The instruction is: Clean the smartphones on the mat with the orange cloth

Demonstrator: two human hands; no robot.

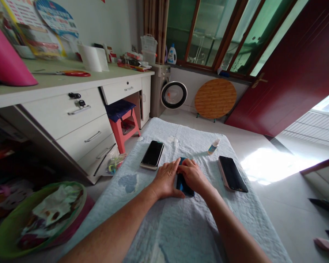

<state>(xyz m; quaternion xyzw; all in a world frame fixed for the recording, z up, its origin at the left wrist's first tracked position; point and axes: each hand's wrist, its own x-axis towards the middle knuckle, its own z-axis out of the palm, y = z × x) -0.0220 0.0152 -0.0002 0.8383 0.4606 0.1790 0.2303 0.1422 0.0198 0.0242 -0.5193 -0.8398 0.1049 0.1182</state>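
A dark blue phone (183,185) lies on the pale blue quilted cloth (159,233), partly covered by my hands. My left hand (166,181) grips its left edge, fingers near the top and thumb by the bottom. Over the upper and right part of the phone, my right hand (194,177) is closed with its fingers curled down; whatever is under them is hidden. To the left lies a black-screened phone (152,153) on a pale case or second device. At the right is another dark-screened phone (233,174). A small spray bottle (213,147) stands behind my right hand.
A green-rimmed basin (5,233) with crumpled tissues is at lower left. The white desk (71,124) runs along the left, with scissors (75,73) on top and a pink stool (123,129) beneath. A washer door (174,95) hangs open behind, near a round wooden tabletop (216,98).
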